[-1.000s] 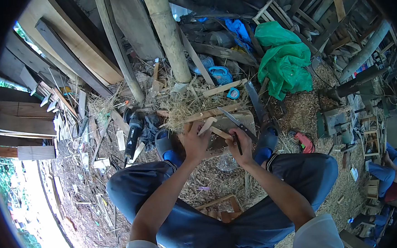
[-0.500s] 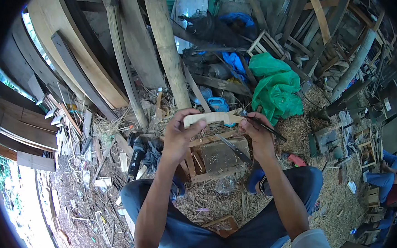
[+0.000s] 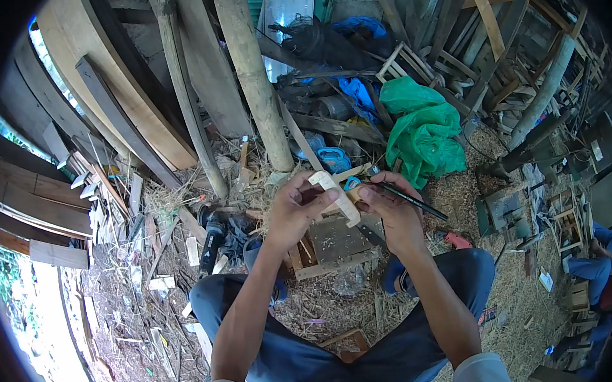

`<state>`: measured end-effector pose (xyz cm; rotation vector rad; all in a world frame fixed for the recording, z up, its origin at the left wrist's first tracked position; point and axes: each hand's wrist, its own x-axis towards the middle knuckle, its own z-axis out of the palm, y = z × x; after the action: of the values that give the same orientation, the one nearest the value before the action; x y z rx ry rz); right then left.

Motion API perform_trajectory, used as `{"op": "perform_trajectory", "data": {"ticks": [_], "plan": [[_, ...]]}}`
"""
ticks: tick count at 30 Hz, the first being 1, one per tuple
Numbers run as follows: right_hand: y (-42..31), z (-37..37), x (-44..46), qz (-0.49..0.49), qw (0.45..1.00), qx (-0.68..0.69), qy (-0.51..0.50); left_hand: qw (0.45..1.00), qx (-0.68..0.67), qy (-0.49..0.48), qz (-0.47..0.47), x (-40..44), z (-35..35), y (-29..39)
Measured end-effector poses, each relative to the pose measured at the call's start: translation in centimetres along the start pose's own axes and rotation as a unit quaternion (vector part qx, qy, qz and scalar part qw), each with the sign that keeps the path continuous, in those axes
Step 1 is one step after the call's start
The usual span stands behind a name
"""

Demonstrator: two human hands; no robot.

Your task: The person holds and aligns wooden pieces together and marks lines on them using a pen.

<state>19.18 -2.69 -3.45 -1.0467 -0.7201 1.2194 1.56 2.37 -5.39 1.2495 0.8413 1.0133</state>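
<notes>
My left hand (image 3: 294, 209) is closed around a pale, curved wooden piece (image 3: 337, 200), held tilted with its upper end to the left. My right hand (image 3: 396, 210) is closed beside it, with a slim black pen-like stick (image 3: 417, 202) lying across its fingers and pointing down to the right. A tan bit of wood (image 3: 354, 194) shows at my right fingertips, against the pale piece; whether the two are joined I cannot tell. Below the hands, a knife-like tool's black handle (image 3: 372, 236) rests on a low wooden block (image 3: 334, 242), its blade mostly hidden.
A black power tool (image 3: 212, 242) lies on the left. Green plastic sheeting (image 3: 421, 131) is heaped ahead on the right. A wooden pole (image 3: 253, 75) and long boards (image 3: 110, 84) stand in front. Shavings cover the floor. Another person (image 3: 598, 268) sits at far right.
The pale wooden piece has turned from nearly level to steeply slanted, its right end now lower. My left hand has shifted right, nearer my right hand, which still has the black stick.
</notes>
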Motion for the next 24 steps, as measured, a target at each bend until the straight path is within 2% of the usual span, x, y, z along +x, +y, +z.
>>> {"op": "perform_trajectory", "data": {"ticks": [2,4,5,7,10,14,17,19,24], "plan": [[-0.1,0.0,0.1,-0.016,1.000,-0.019,0.008,0.999,-0.003,0.018,-0.027,0.1,0.9,-0.1],[0.0,0.0,0.2,-0.012,1.000,0.015,-0.012,0.995,-0.090,0.014,-0.048,-0.1,1.5,0.6],[0.2,0.1,0.2,-0.012,1.000,0.016,-0.013,0.995,-0.089,0.015,-0.048,-0.1,1.4,0.6],[0.6,0.1,0.2,-0.051,0.997,-0.040,-0.050,0.997,-0.070,0.008,-0.018,-0.1,1.3,0.6],[0.2,0.8,-0.3,-0.071,0.991,-0.105,-0.053,0.998,-0.058,0.029,0.014,-0.2,1.5,0.7],[-1.1,1.4,-0.7,-0.078,0.992,-0.094,-0.023,0.996,-0.088,0.026,0.023,-0.4,1.8,0.7],[-1.5,1.5,-0.7,-0.077,0.994,-0.080,-0.021,0.999,-0.027,-0.022,-0.004,-0.6,1.4,1.1],[-1.6,1.8,-1.1,-0.097,0.989,-0.103,-0.037,0.994,0.072,-0.049,-0.062,-1.0,1.4,2.7],[-2.3,2.1,-1.9,-0.090,0.989,-0.110,-0.037,0.997,0.048,-0.060,-0.007,-2.0,1.8,4.8]]}}
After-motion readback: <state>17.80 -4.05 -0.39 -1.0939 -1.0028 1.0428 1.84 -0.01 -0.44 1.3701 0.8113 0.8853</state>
